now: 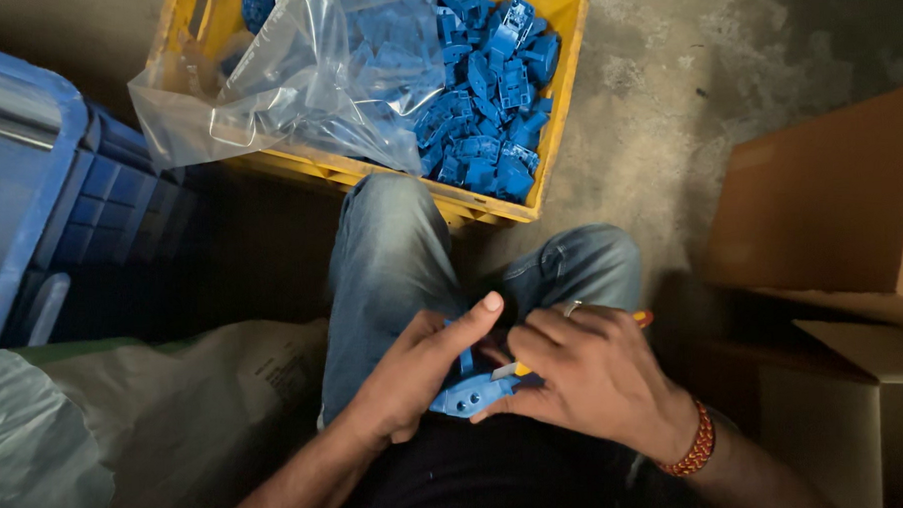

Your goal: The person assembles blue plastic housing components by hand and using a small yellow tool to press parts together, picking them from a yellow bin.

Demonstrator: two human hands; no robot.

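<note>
One blue plastic part [469, 394] sits over the lap, clasped by the left hand [416, 370], fingers closed around it. The right hand [586, 369] grips a yellow-handled tool [521, 368] against it. Ahead on the floor, a yellow crate [556, 100] holds many similar blue parts [486, 103].

Blue plastic part [466, 396], yellow crate [556, 100] of blue pieces [486, 93], faded blue jeans [392, 276], brown cardboard boxes [830, 201]
</note>
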